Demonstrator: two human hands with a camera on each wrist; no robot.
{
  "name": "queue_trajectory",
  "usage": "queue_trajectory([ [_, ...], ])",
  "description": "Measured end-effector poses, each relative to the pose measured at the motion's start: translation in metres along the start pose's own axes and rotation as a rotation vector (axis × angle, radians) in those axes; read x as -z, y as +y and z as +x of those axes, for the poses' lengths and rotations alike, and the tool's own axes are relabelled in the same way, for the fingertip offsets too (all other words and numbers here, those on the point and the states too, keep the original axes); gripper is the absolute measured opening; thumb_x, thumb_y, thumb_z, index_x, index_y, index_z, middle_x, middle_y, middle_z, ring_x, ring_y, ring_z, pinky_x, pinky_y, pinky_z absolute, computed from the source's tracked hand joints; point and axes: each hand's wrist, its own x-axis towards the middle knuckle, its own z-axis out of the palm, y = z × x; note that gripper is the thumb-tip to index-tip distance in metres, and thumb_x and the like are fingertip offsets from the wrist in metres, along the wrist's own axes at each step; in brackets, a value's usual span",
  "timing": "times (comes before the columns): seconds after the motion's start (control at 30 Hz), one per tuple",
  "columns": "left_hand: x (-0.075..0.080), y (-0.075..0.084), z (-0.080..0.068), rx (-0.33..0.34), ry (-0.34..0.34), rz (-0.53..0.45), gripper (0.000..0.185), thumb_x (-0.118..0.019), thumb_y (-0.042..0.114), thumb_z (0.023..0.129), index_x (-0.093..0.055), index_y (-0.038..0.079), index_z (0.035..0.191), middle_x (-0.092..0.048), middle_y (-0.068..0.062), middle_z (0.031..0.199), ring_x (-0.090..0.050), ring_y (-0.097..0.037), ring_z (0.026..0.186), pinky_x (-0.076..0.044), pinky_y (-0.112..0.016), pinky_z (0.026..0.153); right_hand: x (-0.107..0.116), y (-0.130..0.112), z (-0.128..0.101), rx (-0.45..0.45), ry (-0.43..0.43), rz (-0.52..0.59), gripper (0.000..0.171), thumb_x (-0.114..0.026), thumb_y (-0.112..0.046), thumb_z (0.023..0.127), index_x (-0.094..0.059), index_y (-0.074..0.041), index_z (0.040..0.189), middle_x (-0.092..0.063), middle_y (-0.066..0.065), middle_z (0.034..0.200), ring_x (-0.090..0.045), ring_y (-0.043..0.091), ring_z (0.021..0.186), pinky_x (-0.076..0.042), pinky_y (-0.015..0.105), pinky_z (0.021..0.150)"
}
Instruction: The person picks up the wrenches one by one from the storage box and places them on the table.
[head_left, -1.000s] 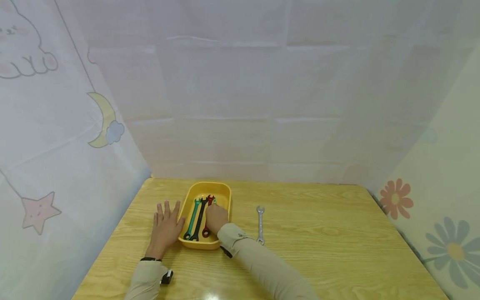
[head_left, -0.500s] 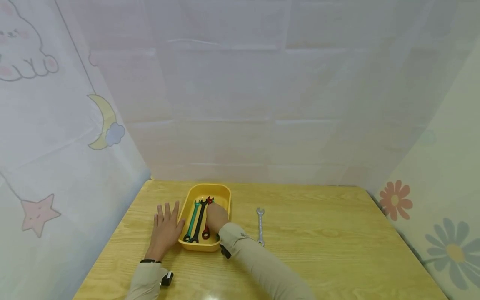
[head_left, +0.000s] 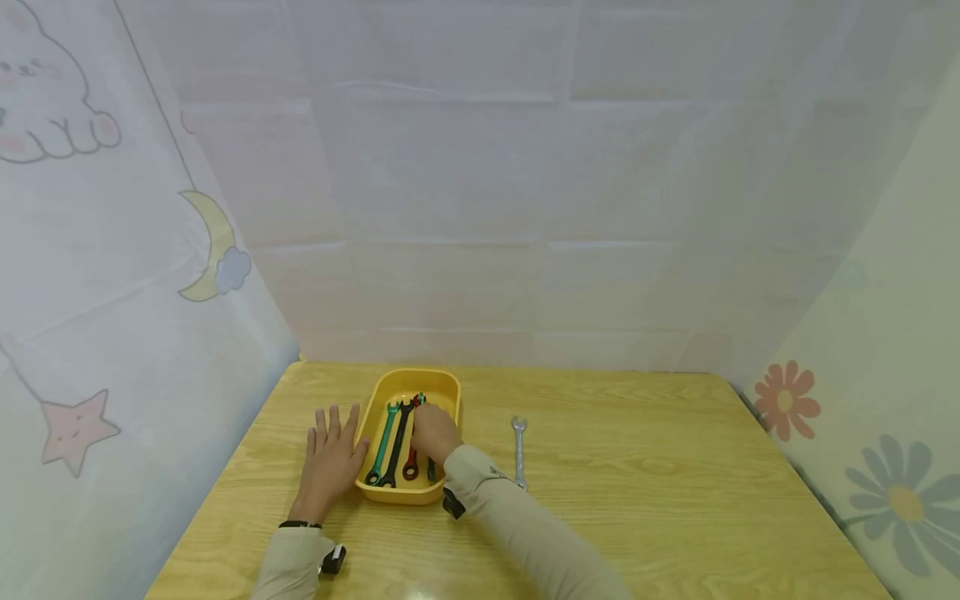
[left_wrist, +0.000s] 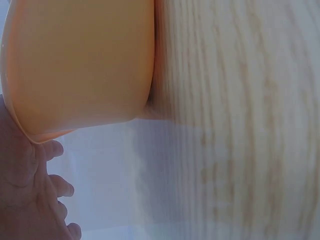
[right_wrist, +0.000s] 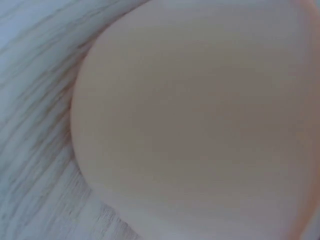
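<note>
Two hands are at a yellow tray (head_left: pixel 450 392) that stands on the wooden counter (head_left: pixel 637 500). The left hand (head_left: pixel 332 457) lies flat on the counter, just beside the left wall of the tray, and its fingers (head_left: pixel 333 418) are straight and a little spread; they hold nothing. In the left wrist view the tray's outer wall (left_wrist: pixel 80 65) fills the upper left, with this hand's fingertips (left_wrist: pixel 52 149) below it. The right hand (head_left: pixel 435 433) is inside the tray, over its right part, and its fingers point down to the tray floor. From the head view I cannot tell if these fingers are clamped on something or only touch it, because the back of the hand covers them.

Four wrenches lie lengthwise in the tray, side by side. From left to right they are a green wrench (head_left: pixel 382 446), a black wrench (head_left: pixel 397 443), a red wrench (head_left: pixel 412 463) and a dark green wrench (head_left: pixel 431 469). The right hand covers the middle of the red one and most of the dark green one, so only the near end of that one shows. A silver wrench (head_left: pixel 519 450) lies on the counter to the right of the tray, apart from it and near the right sleeve. The right wrist view shows only a blurred pale yellow surface and some wood grain.
</note>
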Motion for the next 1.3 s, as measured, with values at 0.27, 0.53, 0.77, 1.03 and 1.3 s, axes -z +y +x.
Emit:
queue_trajectory([
  [0.27,0.002,0.001,0.001,-0.004,-0.005,0.013,0.061,-0.048,0.025,0.106,-0.026,0.000,0.157,-0.014,-0.038,0.157,-0.001,-0.057,0.145,-0.008,-0.069,0.115,0.011,-0.002,-0.006,0.008,-0.001,0.062,0.040,-0.068,0.004,0.087,-0.043,-0.012,0.060,-0.041,0.003,0.066,-0.032,0.010,0.044,-0.027,0.023,0.040],
  [0.53,0.000,-0.001,0.002,-0.004,-0.010,-0.005,0.061,-0.047,0.026,0.105,-0.026,0.000,0.157,-0.013,-0.038,0.157,0.000,-0.057,0.146,-0.007,-0.069,0.115,0.012,0.002,-0.008,-0.015,0.013,0.097,0.011,-0.068,0.001,0.089,-0.060,0.004,0.095,-0.049,0.006,0.067,-0.042,0.013,0.048,-0.031,0.024,0.041],
  [0.77,-0.001,-0.001,0.001,-0.007,0.008,-0.014,0.061,-0.049,0.025,0.105,-0.028,-0.001,0.156,-0.015,-0.040,0.156,-0.003,-0.058,0.145,-0.009,-0.069,0.115,0.016,0.002,-0.011,-0.040,0.009,0.146,0.019,-0.068,0.000,0.089,-0.060,0.006,0.105,-0.053,0.007,0.067,-0.045,0.013,0.047,-0.032,0.024,0.040],
  [1.03,0.001,-0.001,0.001,-0.006,-0.004,-0.024,0.060,-0.047,0.027,0.106,-0.028,0.000,0.156,-0.012,-0.040,0.157,-0.001,-0.058,0.145,-0.007,-0.069,0.115,0.023,0.001,-0.015,-0.037,0.027,0.154,0.025,-0.069,-0.001,0.088,-0.060,0.008,0.110,-0.053,0.006,0.064,-0.043,0.012,0.045,-0.030,0.023,0.040],
  [1.3,-0.002,-0.005,0.001,-0.013,-0.012,-0.038,0.060,-0.044,0.028,0.107,-0.025,0.001,0.157,-0.010,-0.040,0.157,0.003,-0.056,0.146,-0.004,-0.068,0.115,0.028,0.006,-0.016,-0.014,0.029,0.192,0.030,-0.068,0.000,0.088,-0.060,0.009,0.116,-0.048,0.003,0.062,-0.038,0.010,0.043,-0.029,0.023,0.041],
])
